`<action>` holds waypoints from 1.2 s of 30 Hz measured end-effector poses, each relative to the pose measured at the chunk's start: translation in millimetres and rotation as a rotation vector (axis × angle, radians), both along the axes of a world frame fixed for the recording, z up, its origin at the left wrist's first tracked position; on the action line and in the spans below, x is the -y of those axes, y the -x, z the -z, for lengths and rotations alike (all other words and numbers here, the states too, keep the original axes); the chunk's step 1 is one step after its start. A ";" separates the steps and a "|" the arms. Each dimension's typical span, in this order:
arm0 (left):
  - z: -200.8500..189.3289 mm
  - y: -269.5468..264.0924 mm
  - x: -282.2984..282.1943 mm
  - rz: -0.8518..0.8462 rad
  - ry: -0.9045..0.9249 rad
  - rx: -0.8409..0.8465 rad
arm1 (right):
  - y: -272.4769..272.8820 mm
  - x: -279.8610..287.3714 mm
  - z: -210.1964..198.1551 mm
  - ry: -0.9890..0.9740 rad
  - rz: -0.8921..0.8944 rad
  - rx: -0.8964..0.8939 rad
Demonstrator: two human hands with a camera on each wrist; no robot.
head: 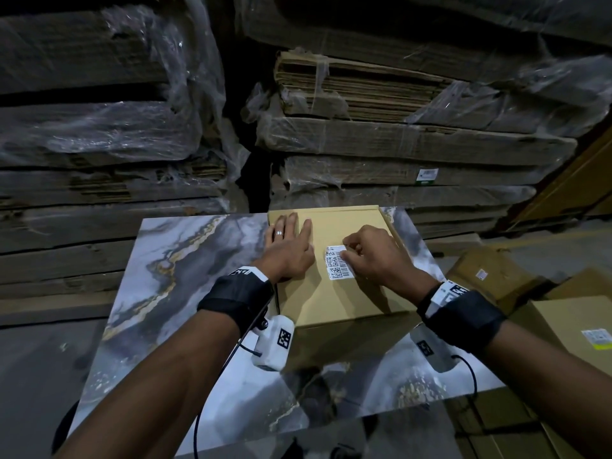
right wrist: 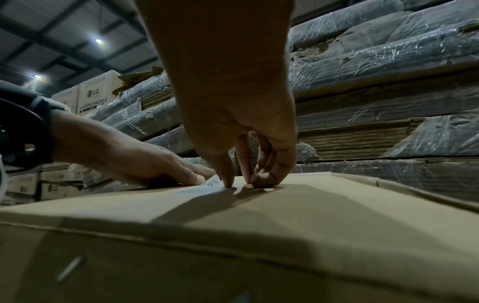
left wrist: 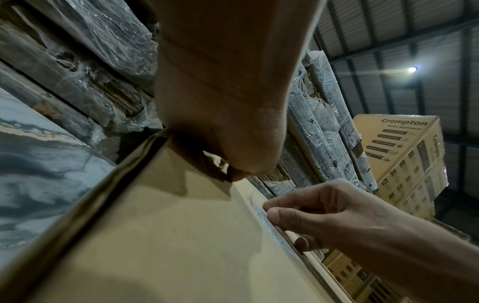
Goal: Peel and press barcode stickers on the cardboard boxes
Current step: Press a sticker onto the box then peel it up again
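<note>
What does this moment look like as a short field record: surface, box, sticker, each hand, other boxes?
surface: grey-and-gold marbled tabletop
box: flat tan cardboard box lying on the tabletop's far right part
sticker: white barcode sticker on the box top, far end slightly raised in the right wrist view
left hand: left hand flat on the box, fingers straight, beside the sticker
right hand: right hand with fingertips on the sticker's right edge
other boxes: brown cardboard boxes to the right, with labels

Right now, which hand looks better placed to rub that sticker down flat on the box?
The right hand, probably. Its fingertips already touch the sticker on the box. The left hand lies flat beside the sticker, seemingly steadying the box, so it would have to shift over.
</note>
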State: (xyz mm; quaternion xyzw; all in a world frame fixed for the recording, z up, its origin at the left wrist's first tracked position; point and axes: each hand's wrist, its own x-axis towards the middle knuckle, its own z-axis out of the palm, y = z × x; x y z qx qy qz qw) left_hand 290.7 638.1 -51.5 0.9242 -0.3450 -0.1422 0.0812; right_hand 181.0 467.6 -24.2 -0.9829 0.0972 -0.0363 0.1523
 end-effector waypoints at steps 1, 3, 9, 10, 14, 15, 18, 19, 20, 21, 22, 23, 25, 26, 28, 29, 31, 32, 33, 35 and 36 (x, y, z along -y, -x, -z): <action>-0.4 0.3 0.0 0.000 -0.001 0.001 | -0.3 -0.9 1.1 -0.008 0.024 -0.006; -1.5 0.9 0.0 0.002 0.000 0.003 | -1.7 -3.1 0.6 -0.028 0.056 -0.009; -0.5 0.8 -0.4 0.002 0.001 0.012 | -6.8 -8.2 -0.6 -0.038 0.109 -0.004; -0.4 0.9 -0.3 0.003 0.001 0.011 | -6.9 -8.5 0.0 -0.043 0.113 0.001; -0.2 0.7 -0.3 0.007 -0.002 0.015 | -5.4 -11.3 0.2 -0.076 0.127 0.032; -0.2 0.8 -0.1 0.006 -0.004 0.017 | -5.2 -11.7 0.3 -0.086 0.135 0.028; -0.9 1.9 0.5 -0.003 -0.003 0.013 | -5.3 -9.5 1.9 -0.118 0.167 0.033; -1.1 2.5 0.9 -0.010 -0.001 0.011 | -5.9 -8.4 2.5 -0.119 0.178 0.036; -1.1 2.9 1.3 -0.015 -0.001 0.011 | -6.7 -8.1 2.5 -0.118 0.186 0.033; -1.0 3.0 1.5 -0.018 -0.002 0.013 | -8.1 -8.5 2.2 -0.115 0.192 0.028; -0.8 3.0 1.3 -0.019 -0.004 0.014 | -9.4 -9.5 2.3 -0.105 0.193 0.020; -1.0 3.0 1.4 -0.019 -0.004 0.014 | -10.2 -10.9 2.0 -0.087 0.189 0.011; -0.9 2.7 1.3 -0.018 -0.008 0.009 | -10.0 -14.3 2.9 -0.041 0.169 0.002; -0.8 2.9 1.4 -0.016 -0.009 0.007 | -9.0 -15.5 3.9 -0.028 0.162 0.007; -1.3 3.4 1.4 -0.017 -0.010 0.007 | -6.2 -16.2 6.0 -0.020 0.157 0.015; -1.3 3.5 1.2 -0.018 -0.011 0.007 | -5.4 -16.4 7.0 -0.018 0.155 0.016; -1.3 3.2 1.4 -0.014 -0.011 0.004 | -4.7 -16.8 7.3 -0.017 0.159 0.007; -1.2 3.3 1.5 -0.012 -0.011 0.003 | -5.5 -17.2 7.3 -0.017 0.162 0.001; -1.1 3.3 1.5 -0.011 -0.011 0.005 | -7.0 -17.7 7.3 -0.017 0.168 -0.005; -1.2 3.2 1.5 -0.012 -0.012 0.004 | -10.4 -19.8 7.5 -0.018 0.190 -0.029; -1.3 3.1 1.5 -0.013 -0.014 0.001 | -11.9 -20.9 7.9 -0.016 0.203 -0.042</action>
